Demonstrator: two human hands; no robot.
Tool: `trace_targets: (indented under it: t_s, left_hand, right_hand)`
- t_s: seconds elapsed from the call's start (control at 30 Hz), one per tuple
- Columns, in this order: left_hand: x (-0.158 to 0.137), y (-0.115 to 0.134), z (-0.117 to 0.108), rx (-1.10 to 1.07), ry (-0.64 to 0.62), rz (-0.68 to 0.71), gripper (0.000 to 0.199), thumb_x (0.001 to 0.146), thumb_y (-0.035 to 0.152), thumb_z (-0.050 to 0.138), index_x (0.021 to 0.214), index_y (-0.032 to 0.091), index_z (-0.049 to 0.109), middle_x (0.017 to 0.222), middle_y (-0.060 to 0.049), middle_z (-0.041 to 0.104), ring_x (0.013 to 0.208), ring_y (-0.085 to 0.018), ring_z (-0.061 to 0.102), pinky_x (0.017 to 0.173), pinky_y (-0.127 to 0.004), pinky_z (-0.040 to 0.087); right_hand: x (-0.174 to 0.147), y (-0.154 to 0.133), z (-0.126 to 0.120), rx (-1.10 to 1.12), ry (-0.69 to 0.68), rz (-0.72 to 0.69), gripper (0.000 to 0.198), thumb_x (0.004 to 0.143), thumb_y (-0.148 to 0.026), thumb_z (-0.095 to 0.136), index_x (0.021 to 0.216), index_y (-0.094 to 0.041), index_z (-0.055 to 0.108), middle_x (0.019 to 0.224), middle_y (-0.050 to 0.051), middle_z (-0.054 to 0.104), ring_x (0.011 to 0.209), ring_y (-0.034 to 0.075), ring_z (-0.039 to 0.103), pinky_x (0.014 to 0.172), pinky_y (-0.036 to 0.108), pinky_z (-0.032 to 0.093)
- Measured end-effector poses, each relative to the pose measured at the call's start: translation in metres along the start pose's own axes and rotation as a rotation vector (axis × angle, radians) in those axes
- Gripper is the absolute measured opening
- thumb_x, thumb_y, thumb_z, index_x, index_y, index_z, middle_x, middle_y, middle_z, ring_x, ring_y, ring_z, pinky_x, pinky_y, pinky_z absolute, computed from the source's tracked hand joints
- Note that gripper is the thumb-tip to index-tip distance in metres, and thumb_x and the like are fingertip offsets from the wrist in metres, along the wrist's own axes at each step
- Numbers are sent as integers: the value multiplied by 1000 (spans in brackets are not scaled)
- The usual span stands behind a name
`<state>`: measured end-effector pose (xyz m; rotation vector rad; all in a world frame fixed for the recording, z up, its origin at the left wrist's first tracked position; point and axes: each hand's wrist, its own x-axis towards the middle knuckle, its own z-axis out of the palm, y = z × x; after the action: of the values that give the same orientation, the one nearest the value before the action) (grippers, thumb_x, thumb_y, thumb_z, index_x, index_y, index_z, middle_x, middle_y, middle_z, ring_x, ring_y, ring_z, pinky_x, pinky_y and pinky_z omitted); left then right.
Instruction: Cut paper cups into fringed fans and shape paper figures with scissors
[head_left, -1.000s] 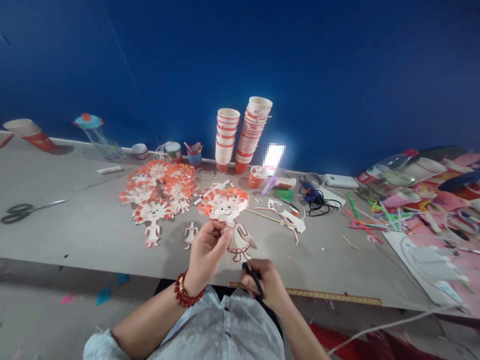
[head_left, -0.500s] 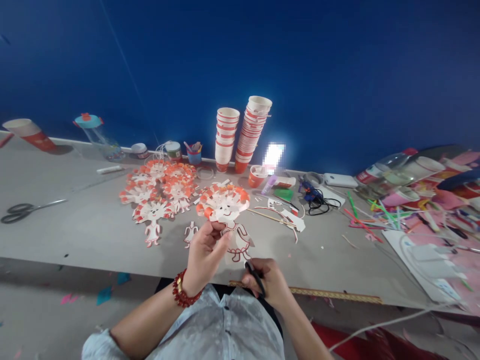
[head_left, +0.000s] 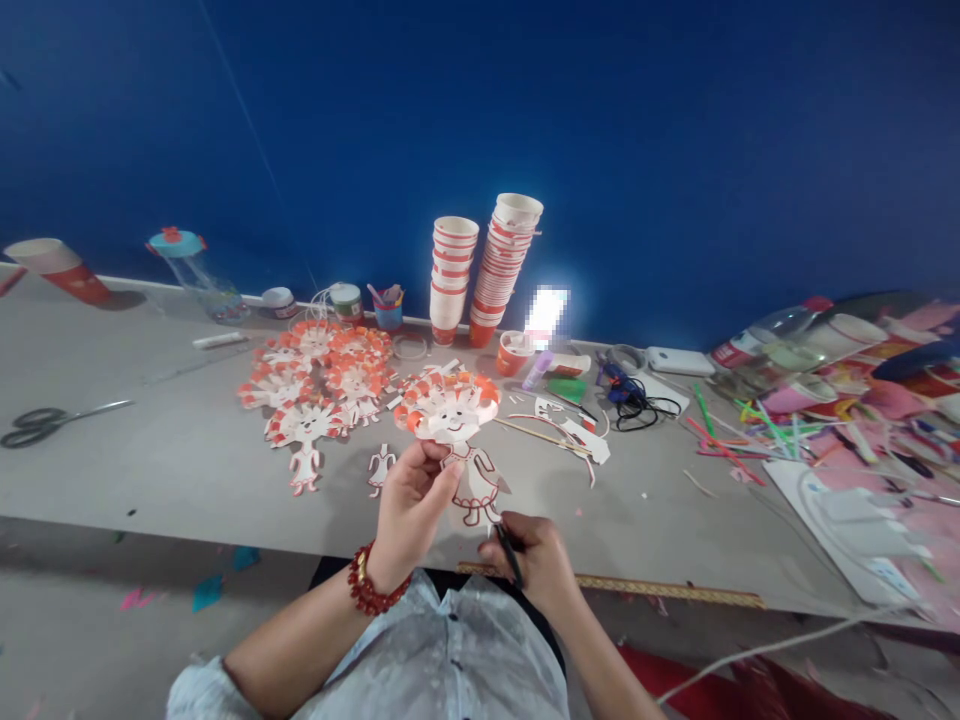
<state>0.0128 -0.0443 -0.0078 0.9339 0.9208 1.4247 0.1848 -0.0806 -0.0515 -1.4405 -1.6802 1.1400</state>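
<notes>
Between the thumb and fingers of my left hand (head_left: pixel 421 497) is a paper doll (head_left: pixel 474 478) with a smiling face, curled orange-and-white hair and a red-outlined dress. My right hand (head_left: pixel 538 562) is closed around the black handles of a pair of scissors (head_left: pixel 510 556), right below the doll's feet; the blades are mostly hidden. A small headless paper figure (head_left: pixel 381 468) lies on the table left of the held doll. Farther left is a pile of similar paper dolls (head_left: pixel 306 440) with orange curls.
Two tall stacks of paper cups (head_left: pixel 454 275) stand by the blue wall. Paper scraps (head_left: pixel 589 438) and a blue glue gun (head_left: pixel 619 382) lie right of centre. Other scissors (head_left: pixel 45 425) rest at far left. Bottles and coloured straws (head_left: pixel 724 450) crowd the right side.
The scissors' handles have turned slightly in my right hand, and its fingers have shifted a little. My left hand and the doll are nearly where they were.
</notes>
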Motion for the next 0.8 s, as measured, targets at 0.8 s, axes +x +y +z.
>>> trace_targets:
  t_s: [0.8]
  left_hand:
    - [-6, -6, 5, -167, 61, -52, 20, 79, 29, 72, 75, 18, 56, 68, 3, 56, 60, -9, 48, 60, -19, 41]
  right_hand:
    - [-3, -5, 3, 251, -167, 44, 61, 69, -76, 62, 52, -19, 47, 39, -4, 45, 35, 9, 39, 37, 21, 23]
